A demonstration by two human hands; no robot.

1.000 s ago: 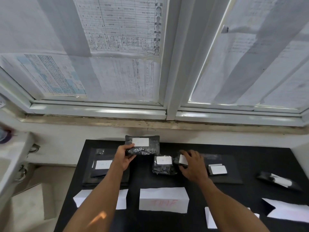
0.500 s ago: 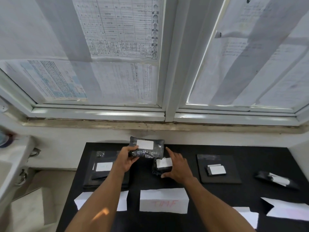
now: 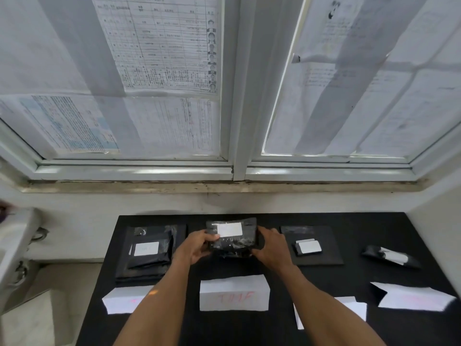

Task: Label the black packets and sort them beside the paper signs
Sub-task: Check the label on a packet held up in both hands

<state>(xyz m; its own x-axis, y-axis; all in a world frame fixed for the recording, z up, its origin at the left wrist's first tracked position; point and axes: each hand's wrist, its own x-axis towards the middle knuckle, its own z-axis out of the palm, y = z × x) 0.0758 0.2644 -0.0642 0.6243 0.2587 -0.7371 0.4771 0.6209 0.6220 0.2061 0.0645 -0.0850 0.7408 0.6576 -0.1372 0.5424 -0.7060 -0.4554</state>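
A black packet [image 3: 233,237] with a white label on top sits between my hands, just above the black table behind the middle paper sign [image 3: 234,293] with faint red letters. My left hand [image 3: 197,245] grips its left end. My right hand [image 3: 270,247] grips its right end. Another dark packet lies under it, mostly hidden. A stack of labelled black packets [image 3: 149,253] lies at the left behind the left sign [image 3: 122,299]. A small labelled packet [image 3: 308,247] rests on a flat black packet [image 3: 315,257] at the right.
A further black packet with a white label [image 3: 391,257] lies far right behind a folded sign [image 3: 411,297]. Another sign [image 3: 354,308] shows beside my right forearm. The table [image 3: 249,328] stands against a wall under a paper-covered window. A white basin edge [image 3: 15,236] sits left.
My left hand brought the labelled packet rightward over the middle packet. My right hand moved from the right-hand packets to the middle one, then took the held packet's right end.
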